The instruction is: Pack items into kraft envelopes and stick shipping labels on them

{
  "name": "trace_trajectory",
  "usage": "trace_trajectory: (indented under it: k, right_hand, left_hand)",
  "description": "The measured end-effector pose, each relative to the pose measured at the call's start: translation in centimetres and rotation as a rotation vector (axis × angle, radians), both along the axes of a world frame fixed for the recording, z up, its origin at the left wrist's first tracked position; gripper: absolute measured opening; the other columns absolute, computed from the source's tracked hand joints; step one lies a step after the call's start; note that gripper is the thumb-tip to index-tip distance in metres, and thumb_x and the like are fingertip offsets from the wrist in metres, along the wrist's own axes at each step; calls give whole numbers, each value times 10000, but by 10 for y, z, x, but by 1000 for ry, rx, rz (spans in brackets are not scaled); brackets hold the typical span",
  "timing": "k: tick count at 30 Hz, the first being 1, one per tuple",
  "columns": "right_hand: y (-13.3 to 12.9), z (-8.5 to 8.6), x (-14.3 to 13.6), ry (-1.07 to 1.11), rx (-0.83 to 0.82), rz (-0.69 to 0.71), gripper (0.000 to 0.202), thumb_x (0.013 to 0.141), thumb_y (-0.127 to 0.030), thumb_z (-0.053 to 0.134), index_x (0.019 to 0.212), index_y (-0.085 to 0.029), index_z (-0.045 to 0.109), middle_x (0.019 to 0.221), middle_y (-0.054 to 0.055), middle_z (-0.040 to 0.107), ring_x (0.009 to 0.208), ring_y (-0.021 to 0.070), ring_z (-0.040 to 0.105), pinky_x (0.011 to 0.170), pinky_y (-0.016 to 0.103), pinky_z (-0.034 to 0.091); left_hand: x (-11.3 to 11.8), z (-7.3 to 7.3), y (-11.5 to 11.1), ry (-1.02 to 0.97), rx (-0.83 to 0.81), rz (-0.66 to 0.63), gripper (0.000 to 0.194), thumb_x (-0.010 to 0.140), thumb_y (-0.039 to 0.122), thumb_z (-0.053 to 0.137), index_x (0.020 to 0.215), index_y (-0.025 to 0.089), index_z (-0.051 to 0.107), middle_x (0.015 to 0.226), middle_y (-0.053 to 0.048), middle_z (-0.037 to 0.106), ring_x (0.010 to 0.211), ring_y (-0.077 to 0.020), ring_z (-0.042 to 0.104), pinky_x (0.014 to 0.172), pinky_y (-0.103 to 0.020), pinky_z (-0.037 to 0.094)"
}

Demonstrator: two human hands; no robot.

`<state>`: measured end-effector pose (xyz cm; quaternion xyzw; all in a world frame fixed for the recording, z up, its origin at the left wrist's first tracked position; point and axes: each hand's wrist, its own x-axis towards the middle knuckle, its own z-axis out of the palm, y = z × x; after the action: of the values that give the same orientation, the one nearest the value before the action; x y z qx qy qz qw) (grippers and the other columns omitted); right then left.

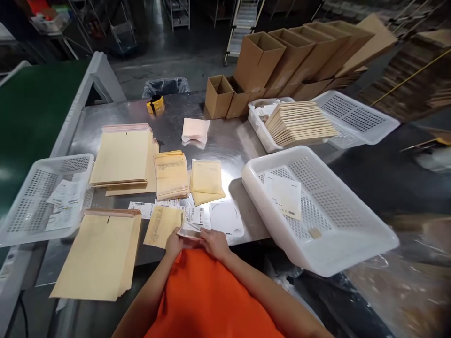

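At the front edge of the table, close to the orange shirt, my left hand (174, 242) and my right hand (215, 242) pinch the two sides of a thin whitish packet (189, 230). Its exact kind is unclear, and its lower part looks pinkish. Left of it lies a small yellow padded envelope (162, 227), next to my left hand. Printed labels (194, 215) lie just beyond the packet. A white printed sheet (227, 218) rests beyond my right hand. Farther back are a stack of small padded envelopes (172, 176) and another small envelope (206, 178).
Large padded envelopes are stacked at the left (121, 152) and front left (97, 256). White baskets stand left (70, 162) and right (331, 256). Behind are a tape roll (155, 104), a pink-white wrapped packet (195, 130), cardboard boxes (218, 98) and a bin of envelopes (260, 129).
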<state>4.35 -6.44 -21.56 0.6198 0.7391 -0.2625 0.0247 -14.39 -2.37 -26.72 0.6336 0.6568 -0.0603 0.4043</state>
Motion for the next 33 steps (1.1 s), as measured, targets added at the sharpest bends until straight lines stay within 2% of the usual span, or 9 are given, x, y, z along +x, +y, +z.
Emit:
trace_trajectory:
  k: [5, 8, 12, 16, 19, 21, 24, 29, 33]
  right_hand:
    - [3, -11, 4, -34, -39, 76, 184, 921, -269, 479, 984, -222, 645, 1077, 47, 697, 861, 216, 659, 649, 280, 428]
    - [3, -12, 4, -37, -49, 132, 204, 888, -169, 480, 1000, -186, 650, 1149, 108, 674, 871, 240, 658, 672, 310, 451]
    - [7, -5, -4, 15, -21, 187, 196, 871, -137, 492, 954, -183, 663, 1255, 139, 621, 939, 251, 641, 744, 344, 465]
    - [19, 6, -9, 64, 18, 148, 120, 887, -240, 532, 936, -205, 636, 1135, 98, 678, 913, 222, 639, 732, 305, 447]
    - [27, 15, -7, 116, 29, -3, 277, 918, -435, 503, 1073, -212, 558, 952, 53, 711, 800, 209, 644, 639, 275, 415]
    - [30, 21, -5, 185, 47, -87, 473, 874, -515, 553, 1212, -193, 476, 954, 62, 709, 823, 224, 645, 646, 277, 417]
    - [32, 28, -2, 212, 120, -47, 652, 803, -405, 673, 1326, -127, 402, 1102, 139, 676, 941, 262, 627, 746, 322, 447]
    - [38, 34, 5, 297, 288, 191, 408, 893, -230, 516, 1287, -133, 484, 1241, 158, 615, 1051, 257, 583, 910, 388, 440]
    - [46, 34, 9, 408, 304, 30, 536, 879, -284, 532, 1379, -158, 384, 1236, 158, 616, 1089, 267, 576, 922, 409, 456]
  left_hand:
    - [-4, -8, 5, -89, -52, 72, 195, 817, 88, 480, 965, 199, 541, 667, 42, 654, 574, -121, 639, 565, -211, 454]
    - [-8, 0, 7, -76, -15, 91, 173, 847, 101, 416, 953, 204, 507, 618, 50, 607, 551, -121, 635, 536, -204, 430]
    - [-6, 29, 7, -19, 125, 40, 225, 927, 196, 302, 1068, 190, 476, 780, -30, 663, 779, -168, 675, 678, -251, 449]
    - [10, 63, 5, -3, 156, -105, 283, 908, 193, 354, 1168, 200, 465, 845, -57, 712, 832, -205, 680, 700, -278, 433]
    - [20, 86, 6, 47, 190, -150, 320, 929, 208, 288, 1218, 179, 422, 924, -97, 725, 859, -228, 684, 698, -301, 428]
    - [24, 98, 10, 83, 206, -196, 321, 932, 214, 267, 1202, 172, 436, 938, -116, 727, 856, -248, 688, 689, -316, 423]
    - [29, 112, 16, 120, 221, -291, 312, 932, 219, 273, 1177, 176, 461, 930, -115, 734, 850, -262, 692, 671, -325, 416]
    - [37, 133, 25, 185, 287, -359, 327, 941, 203, 211, 1135, 157, 469, 944, -125, 724, 844, -263, 691, 659, -329, 413]
    - [41, 142, 22, 140, 299, -459, 295, 932, 216, 264, 1103, 171, 500, 958, -115, 721, 881, -261, 681, 696, -334, 426]
